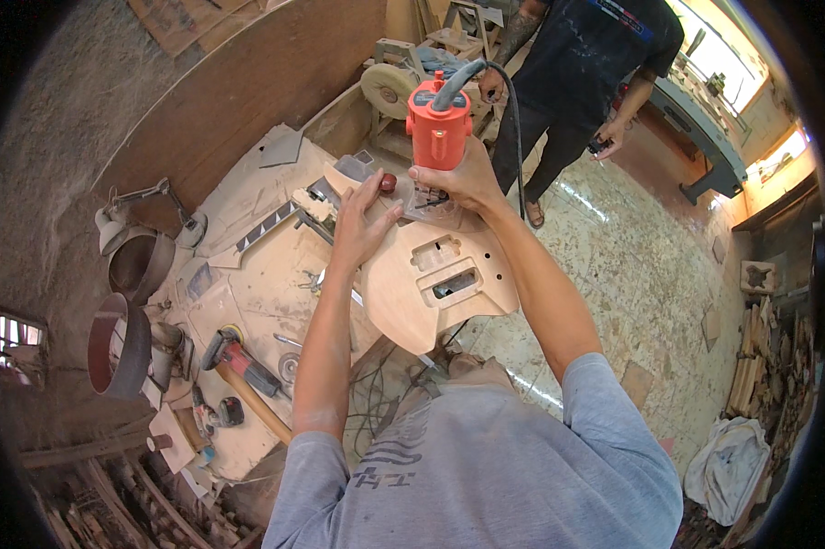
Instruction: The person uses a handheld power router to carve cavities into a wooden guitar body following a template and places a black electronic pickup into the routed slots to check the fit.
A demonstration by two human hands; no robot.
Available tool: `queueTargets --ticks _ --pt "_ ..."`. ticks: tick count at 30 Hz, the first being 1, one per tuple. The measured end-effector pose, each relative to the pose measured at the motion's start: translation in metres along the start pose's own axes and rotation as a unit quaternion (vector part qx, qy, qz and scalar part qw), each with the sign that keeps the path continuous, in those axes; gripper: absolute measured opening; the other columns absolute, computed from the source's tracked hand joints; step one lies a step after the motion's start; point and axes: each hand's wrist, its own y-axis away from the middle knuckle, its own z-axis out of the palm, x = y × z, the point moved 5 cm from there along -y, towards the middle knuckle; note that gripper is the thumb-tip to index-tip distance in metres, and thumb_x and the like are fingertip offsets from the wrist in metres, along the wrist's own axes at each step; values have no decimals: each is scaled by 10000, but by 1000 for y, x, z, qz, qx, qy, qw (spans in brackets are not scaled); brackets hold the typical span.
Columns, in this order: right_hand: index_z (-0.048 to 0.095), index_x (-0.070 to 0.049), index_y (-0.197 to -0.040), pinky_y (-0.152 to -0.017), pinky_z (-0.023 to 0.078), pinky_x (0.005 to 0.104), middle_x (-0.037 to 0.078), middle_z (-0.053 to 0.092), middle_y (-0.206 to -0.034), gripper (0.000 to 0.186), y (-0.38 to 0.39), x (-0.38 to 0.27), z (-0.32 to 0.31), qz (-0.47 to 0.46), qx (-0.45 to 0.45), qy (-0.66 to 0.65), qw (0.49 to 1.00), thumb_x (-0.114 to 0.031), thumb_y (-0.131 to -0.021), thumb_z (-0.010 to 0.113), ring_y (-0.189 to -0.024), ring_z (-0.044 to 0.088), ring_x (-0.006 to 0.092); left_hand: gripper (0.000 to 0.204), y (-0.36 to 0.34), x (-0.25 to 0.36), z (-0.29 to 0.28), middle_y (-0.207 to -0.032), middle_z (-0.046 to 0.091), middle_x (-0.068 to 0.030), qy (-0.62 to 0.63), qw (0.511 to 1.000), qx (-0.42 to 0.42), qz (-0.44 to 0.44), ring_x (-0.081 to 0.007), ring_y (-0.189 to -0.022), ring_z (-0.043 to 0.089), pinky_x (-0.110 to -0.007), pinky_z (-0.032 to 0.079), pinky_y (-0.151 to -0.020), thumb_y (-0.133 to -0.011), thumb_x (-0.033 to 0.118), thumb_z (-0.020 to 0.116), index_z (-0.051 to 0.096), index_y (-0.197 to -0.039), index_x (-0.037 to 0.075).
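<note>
A pale wooden electric guitar body [399, 284], with routed cavities and several drilled holes, lies at the near edge of the workbench. My right hand [467, 183] wraps round the lower part of a red trim router [438, 137], which stands upright at the body's far end on a clear base plate [428, 209]. A grey hose and a dark cord rise from its top. My left hand [365, 220] rests at the body's far left, thumb apart from the fingers. Its fingertips are beside a dark red ball knob [388, 183]. The cutting bit cannot be made out.
The dusty bench [257, 293] bears an angle grinder [248, 366], a cordless drill [216, 412], sanding belts [120, 343] and a desk lamp [111, 229]. A person in dark clothes [595, 55] stands across from me. Cords hang below the bench. Scrap wood [751, 357] stands at the right.
</note>
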Motion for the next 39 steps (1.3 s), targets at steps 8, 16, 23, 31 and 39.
queueTargets --ticks 8,16,23,31,39 --pt "674 -50 -1325 -916 534 310 15 708 -1159 703 -3 -5 12 -1 -8 -28 1000 -288 -725 952 -1024 657 122 728 2 -12 -3 -1278 729 -196 18 999 34 -15 -304 -1147 710 -398 526 -1030 -872 242 852 591 -1541 125" --pt "689 -55 -1276 -953 540 352 50 743 -1154 658 1 -2 18 14 5 16 1000 -274 -711 945 -1042 696 164 682 2 -19 -18 -1438 683 -194 0 999 37 -4 -288 -1350 644 -393 466 -1145 -900 203 811 588 -1536 100" --pt "659 -72 -1344 -1005 535 366 75 751 -1216 737 7 -3 33 50 0 35 998 -267 -697 953 -1111 711 203 586 19 -36 -29 -1517 593 -266 68 992 100 -28 -380 -1485 512 -430 416 -1200 -928 181 759 626 -1494 103" --pt "664 -53 -1360 -966 537 336 45 729 -1204 728 4 3 61 -5 -13 -19 1000 -248 -720 952 -1075 686 158 583 38 -38 -25 -1352 705 -270 69 979 165 -92 -325 -1281 694 -384 521 -1064 -941 239 778 633 -1474 51" --pt "680 -51 -1347 -932 549 327 24 718 -1180 692 3 -5 70 -17 -15 3 1000 -225 -729 939 -1048 676 138 526 54 -43 -10 -1106 810 -203 171 940 213 -202 -195 -1012 777 -339 574 -883 -981 278 755 672 -1415 -7"
